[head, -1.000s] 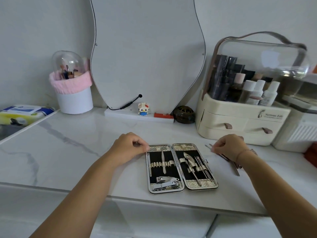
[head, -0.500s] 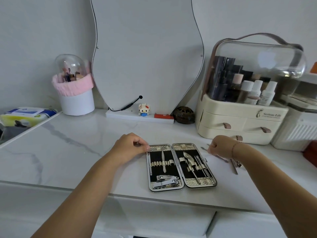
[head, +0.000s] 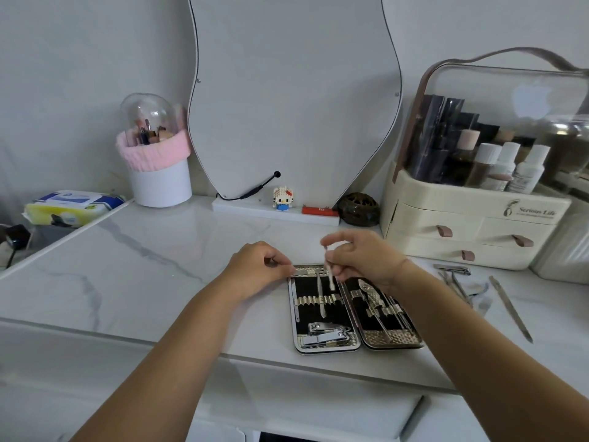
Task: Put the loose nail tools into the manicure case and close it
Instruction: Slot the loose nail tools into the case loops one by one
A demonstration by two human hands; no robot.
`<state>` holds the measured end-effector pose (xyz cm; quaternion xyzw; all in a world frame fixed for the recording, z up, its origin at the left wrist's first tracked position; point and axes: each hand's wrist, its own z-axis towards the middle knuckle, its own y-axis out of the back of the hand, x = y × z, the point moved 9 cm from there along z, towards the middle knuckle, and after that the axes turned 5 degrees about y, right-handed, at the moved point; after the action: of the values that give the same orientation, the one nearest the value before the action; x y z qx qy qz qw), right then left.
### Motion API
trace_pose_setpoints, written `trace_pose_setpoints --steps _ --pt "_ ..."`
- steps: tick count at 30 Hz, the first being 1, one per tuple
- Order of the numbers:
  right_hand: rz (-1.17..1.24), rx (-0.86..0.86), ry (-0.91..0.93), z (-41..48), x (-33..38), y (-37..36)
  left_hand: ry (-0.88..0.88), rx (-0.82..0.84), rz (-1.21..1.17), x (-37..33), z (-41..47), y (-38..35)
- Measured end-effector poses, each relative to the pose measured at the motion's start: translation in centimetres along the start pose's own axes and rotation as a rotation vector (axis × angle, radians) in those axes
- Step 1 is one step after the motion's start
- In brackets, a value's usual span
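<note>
here, right hand [head: 366, 260] pinching slim tool [head: 330, 272] near-upright, tip toward open case [head: 328, 346]

At the far edge of my marble counter [head: 134, 260] a wavy mirror [head: 293, 90] leans on the wall. Left of it I see a white pot [head: 159, 183] with a pink band, and a wipes pack [head: 71, 207] further left. A toy figure [head: 282, 198] stands on the mirror's base, and a cream organizer [head: 471, 224] holding bottles sits far right.
</note>
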<state>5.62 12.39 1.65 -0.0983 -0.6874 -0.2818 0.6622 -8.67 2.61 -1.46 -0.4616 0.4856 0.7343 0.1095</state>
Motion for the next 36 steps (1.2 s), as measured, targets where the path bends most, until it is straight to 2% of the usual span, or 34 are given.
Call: trace_pose_setpoints --steps 8,14,25,36 --pt "-0.116 -0.131 0.051 2.2 -0.5 -1.7 0.003 -0.006 -0.024 0.1 -0.1 0.0" --pt "-0.260 -0.071 0.030 2.7 -0.7 -2.1 0.008 0.001 -0.015 0.2 0.1 0.0" --pt "-0.276 -0.094 -0.012 3.2 -0.8 -2.3 0.006 0.010 0.016 0.0 -0.1 0.0" --pt "-0.364 -0.021 0.020 3.4 -0.3 -3.0 0.004 0.014 0.036 -0.3 -0.3 0.1"
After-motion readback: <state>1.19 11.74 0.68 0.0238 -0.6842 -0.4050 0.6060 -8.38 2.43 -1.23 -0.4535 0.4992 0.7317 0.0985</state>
